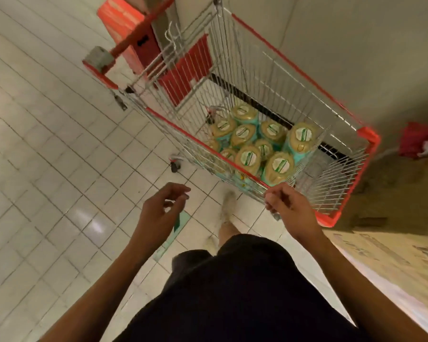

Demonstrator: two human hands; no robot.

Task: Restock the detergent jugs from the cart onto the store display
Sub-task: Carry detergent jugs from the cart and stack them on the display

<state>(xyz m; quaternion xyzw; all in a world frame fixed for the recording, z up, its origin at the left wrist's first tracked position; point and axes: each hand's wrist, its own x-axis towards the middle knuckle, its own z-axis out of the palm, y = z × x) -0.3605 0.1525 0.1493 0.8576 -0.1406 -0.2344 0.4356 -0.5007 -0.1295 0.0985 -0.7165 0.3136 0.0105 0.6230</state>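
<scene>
Since neither grip holds anything, the next move is judged to be a reach down into the cart (208,148) for a jug.

Obs.: right grip (290,206) has its fingers loosely curled with nothing in them. It overlaps the cart's near red rim; whether it touches the rim cannot be told. Left grip (163,208) is likewise loosely curled and holding nothing. It hangs over the tiled floor (59,169), well clear of the cart.

Key relation: the detergent jugs (257,146) lie forward of the right grip and slightly to its left, down inside the basket. The nearest jug (279,169) sits just across the rim from that grip. The right grip is plainly the nearer; the left would have to cross over the rim.

Axis: the jugs stand upright, tops toward the camera, so a grasp would come from above.

Container: a wire basket holding a tight cluster of roughly a dozen jugs, teal bodies with pale yellow tops, packed touching. The end of the basket toward the red seat flap (185,70) shows bare wire.

Progress: stock looks largely unmoved. The display itself is not identifiable; a cardboard-coloured surface (393,255) lies at right.
</scene>
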